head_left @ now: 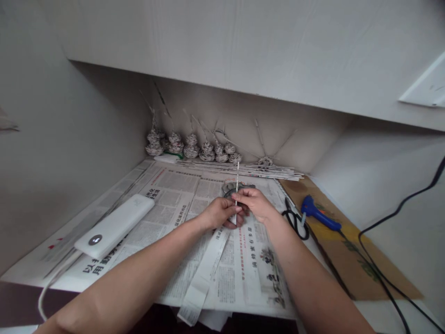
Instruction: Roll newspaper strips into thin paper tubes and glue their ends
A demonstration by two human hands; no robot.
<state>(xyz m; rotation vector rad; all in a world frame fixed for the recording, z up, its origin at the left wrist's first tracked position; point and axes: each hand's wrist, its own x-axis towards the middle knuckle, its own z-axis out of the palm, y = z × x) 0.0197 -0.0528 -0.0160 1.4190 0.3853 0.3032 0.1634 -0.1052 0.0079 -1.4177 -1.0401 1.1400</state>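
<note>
Both hands meet over the newspaper at the middle of the table. My left hand (222,213) is closed, its thumb and fingers around the lower end of a thin rolled paper stick (238,174). The stick stands nearly upright. My right hand (253,202) pinches the same stick a little higher up. A long pale strip of printed paper (203,273) runs from below the hands down to the table's front edge. Right behind my fingers lies a grey object (228,188), partly hidden, whose kind I cannot make out.
Woven paper gourds (191,147) line the back wall, behind a bundle of long paper sticks (274,171). A white power bank (116,227) with a cable lies left. Black-handled scissors (294,220) and a blue glue gun (318,214) on cardboard (347,269) are right. A low panel overhangs the back.
</note>
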